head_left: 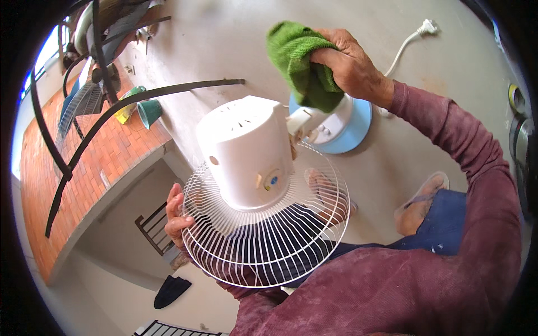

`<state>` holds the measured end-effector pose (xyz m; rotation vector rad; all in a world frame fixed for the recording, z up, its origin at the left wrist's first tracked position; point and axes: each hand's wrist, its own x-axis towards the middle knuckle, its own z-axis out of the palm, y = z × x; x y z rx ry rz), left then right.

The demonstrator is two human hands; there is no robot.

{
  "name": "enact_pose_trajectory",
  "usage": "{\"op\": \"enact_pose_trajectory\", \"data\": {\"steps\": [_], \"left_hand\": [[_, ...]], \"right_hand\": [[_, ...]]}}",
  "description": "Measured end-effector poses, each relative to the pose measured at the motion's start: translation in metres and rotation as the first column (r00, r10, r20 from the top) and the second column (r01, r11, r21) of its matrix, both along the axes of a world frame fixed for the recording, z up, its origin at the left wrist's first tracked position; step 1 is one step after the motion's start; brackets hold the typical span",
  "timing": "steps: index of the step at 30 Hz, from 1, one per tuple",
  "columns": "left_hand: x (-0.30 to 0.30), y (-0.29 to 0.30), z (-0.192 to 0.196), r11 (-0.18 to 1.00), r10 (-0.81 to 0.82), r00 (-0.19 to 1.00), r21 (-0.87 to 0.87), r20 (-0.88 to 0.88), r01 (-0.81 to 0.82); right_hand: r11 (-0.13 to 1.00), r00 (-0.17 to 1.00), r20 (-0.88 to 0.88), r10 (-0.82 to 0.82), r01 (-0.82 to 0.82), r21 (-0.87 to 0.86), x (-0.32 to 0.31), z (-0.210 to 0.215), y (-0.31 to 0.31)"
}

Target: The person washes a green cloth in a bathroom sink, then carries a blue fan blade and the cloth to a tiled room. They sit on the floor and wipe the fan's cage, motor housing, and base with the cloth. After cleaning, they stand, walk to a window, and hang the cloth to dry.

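Looking down, we see our left hand (176,218) curled around the rim of a white wire fan grille (266,235), fingers wrapped over its outer ring at the left edge. Our right hand (350,67) is raised beyond it, fingers pressed together and bunching a green cloth (302,61), which hangs below the knuckles and touches the top of the fan's neck. Between the two hands sits the white motor housing (246,151), tilted toward us, with the grille spreading out under it just beside our left fingertips. The blue base (350,126) shows below the cloth, resting on the concrete floor (235,39).

We judge that the fan could tip or twist, since only one hand steadies it by thin wire while the other pushes on the neck. A finger might also slip between the grille wires. The white cord (403,47) trails past our right hand with its plug lying loose.

The housing looks smooth, with vent slots and a small round knob.
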<state>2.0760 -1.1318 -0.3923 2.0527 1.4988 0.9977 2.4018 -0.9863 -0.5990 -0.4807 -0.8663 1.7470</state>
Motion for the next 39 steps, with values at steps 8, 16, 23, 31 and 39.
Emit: {"op": "enact_pose_trajectory", "data": {"steps": [8,16,23,31,39], "left_hand": [[-0.019,-0.011,0.027,0.968,-0.033,0.999,-0.248,-0.021,0.027],[0.003,0.018,0.037,0.957,-0.077,0.99,-0.286,-0.114,0.042],[-0.005,0.011,0.028,0.964,-0.083,0.987,-0.261,-0.139,0.045],[-0.01,0.033,0.018,0.961,-0.216,0.975,-0.167,0.052,0.222],[0.024,0.044,0.02,0.977,-0.039,0.975,-0.195,0.218,0.083]], "right_hand": [[0.8,0.946,0.205,0.252,-0.323,0.507,-0.061,0.061,0.012],[0.968,0.994,0.053,-0.101,0.085,0.237,-0.039,0.051,-0.001],[0.803,0.726,0.687,-0.019,-0.398,0.443,-0.05,0.023,0.006],[-0.011,0.718,0.207,-0.664,-0.287,0.958,-0.044,0.092,-0.014],[0.604,0.615,0.477,-0.628,-0.001,0.797,-0.008,-0.041,0.004]]}}
